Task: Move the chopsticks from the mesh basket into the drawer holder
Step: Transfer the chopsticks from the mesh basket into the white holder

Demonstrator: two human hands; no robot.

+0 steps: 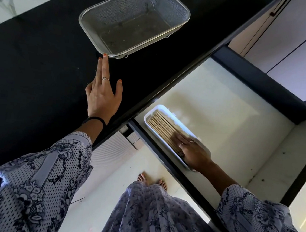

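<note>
The mesh basket (134, 21) is sitting on the black bench (33, 69), and no chopsticks are showing inside it. The left hand (103, 95) is reaching over the bench with fingers straight and spread, one fingertip touching the basket's near rim; its grip is holding nothing. A ring is showing on one finger and a dark band (94, 120) is circling the wrist.

Below the bench edge, the drawer (222, 106) is standing pulled out. The white holder (156, 110) is lying on the drawer floor near its left side. The chopsticks (161, 126) are lying side by side in the holder, in a flat row. The right hand (191, 151) is resting flat on the near ends of the chopsticks, fingers extended and pressing down, its grip not curling around them. Patterned sleeves are covering both forearms.
</note>
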